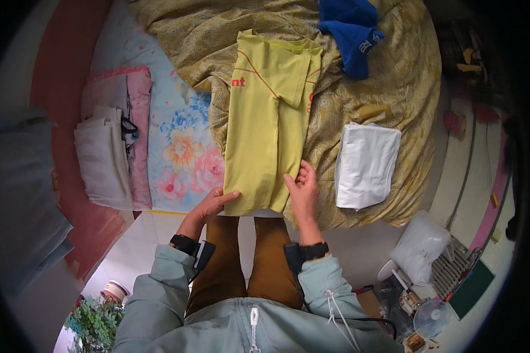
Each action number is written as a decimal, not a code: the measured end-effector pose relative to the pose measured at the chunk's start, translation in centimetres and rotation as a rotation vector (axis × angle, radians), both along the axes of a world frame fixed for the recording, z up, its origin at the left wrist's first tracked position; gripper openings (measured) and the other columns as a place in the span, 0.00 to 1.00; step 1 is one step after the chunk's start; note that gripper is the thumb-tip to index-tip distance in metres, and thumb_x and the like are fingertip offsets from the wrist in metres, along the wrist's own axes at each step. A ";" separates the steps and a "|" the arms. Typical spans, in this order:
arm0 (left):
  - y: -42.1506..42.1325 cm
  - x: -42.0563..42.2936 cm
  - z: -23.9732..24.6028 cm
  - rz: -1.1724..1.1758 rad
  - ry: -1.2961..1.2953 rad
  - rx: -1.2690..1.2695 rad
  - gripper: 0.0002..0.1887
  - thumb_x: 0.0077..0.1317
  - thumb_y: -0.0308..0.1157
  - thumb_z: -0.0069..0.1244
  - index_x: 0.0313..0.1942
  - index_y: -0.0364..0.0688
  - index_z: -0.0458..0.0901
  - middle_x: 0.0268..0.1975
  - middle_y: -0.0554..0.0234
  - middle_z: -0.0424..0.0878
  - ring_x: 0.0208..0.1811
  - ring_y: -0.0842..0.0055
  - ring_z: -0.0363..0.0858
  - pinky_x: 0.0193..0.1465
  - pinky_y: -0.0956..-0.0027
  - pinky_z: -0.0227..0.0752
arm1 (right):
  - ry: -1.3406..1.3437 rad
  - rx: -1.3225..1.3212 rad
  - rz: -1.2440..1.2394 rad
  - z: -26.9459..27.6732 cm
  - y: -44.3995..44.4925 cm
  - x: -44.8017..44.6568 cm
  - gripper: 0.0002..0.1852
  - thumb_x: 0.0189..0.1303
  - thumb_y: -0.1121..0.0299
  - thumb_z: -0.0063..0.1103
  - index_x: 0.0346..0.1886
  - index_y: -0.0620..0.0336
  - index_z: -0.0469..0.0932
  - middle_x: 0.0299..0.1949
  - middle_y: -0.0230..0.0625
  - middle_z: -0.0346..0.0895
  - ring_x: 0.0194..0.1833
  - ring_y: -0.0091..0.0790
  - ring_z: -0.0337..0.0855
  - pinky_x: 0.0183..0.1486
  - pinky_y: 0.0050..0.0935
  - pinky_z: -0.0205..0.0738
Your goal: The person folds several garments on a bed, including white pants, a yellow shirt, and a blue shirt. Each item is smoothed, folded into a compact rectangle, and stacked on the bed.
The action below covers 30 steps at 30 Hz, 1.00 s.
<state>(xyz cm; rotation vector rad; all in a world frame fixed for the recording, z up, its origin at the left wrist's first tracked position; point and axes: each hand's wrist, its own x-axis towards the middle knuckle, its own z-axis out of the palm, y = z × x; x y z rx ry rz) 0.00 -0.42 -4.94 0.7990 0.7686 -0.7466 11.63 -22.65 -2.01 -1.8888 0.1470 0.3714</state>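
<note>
A yellow T-shirt [256, 145], its sides folded inward into a long strip, lies over the patterned quilt before me. Its collar points away and its hem is towards me. With thumb on top and fingers beneath, my left hand [212, 204] grips the near left corner of the hem. My right hand [304, 183] pinches the right edge a little above the hem, thumb uppermost. One short sleeve is turned in over the upper right part, and red lettering shows at both edges.
A folded white cloth [369, 165] lies right on the gold quilt [406, 88]. A crumpled blue garment [351, 39] is at the far right. White folded cloths [104, 163] rest on pink bedding [140, 141] at left, beside a floral sheet [181, 150]. Plastic bags [422, 247] and a plant [95, 324] stand below.
</note>
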 end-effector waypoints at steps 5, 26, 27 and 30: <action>0.1 0.3 0.7 0.029 -0.051 -0.059 0.23 0.69 0.40 0.51 0.59 0.38 0.72 0.55 0.64 0.79 0.54 0.77 0.79 0.58 0.67 0.71 | 0.434 -0.111 0.103 -1.5 -1.7 -1.0 0.19 0.59 0.72 0.61 0.52 0.68 0.70 0.37 0.37 0.81 0.35 0.27 0.80 0.40 0.26 0.74; 1.0 10.7 6.7 -0.358 -0.635 0.297 0.19 0.75 0.41 0.38 0.54 0.36 0.75 0.49 0.62 0.81 0.50 0.77 0.78 0.53 0.72 0.70 | 0.557 0.704 -0.655 1.6 3.3 -12.2 0.16 0.62 0.72 0.59 0.53 0.60 0.75 0.46 0.34 0.79 0.41 0.29 0.83 0.39 0.31 0.82; -0.3 12.0 6.2 -0.408 -0.705 0.237 0.19 0.75 0.41 0.38 0.56 0.37 0.74 0.52 0.62 0.79 0.55 0.78 0.75 0.56 0.71 0.69 | 0.592 0.628 -0.668 2.0 3.5 -11.9 0.16 0.62 0.72 0.59 0.53 0.60 0.75 0.46 0.34 0.79 0.41 0.29 0.83 0.38 0.31 0.82; -3.7 15.2 3.2 -0.443 -0.632 0.126 0.22 0.75 0.43 0.39 0.60 0.37 0.70 0.54 0.62 0.77 0.58 0.78 0.72 0.61 0.71 0.64 | 0.572 0.575 -0.668 3.2 4.1 -11.1 0.16 0.62 0.72 0.59 0.53 0.62 0.73 0.46 0.35 0.79 0.39 0.29 0.83 0.37 0.30 0.83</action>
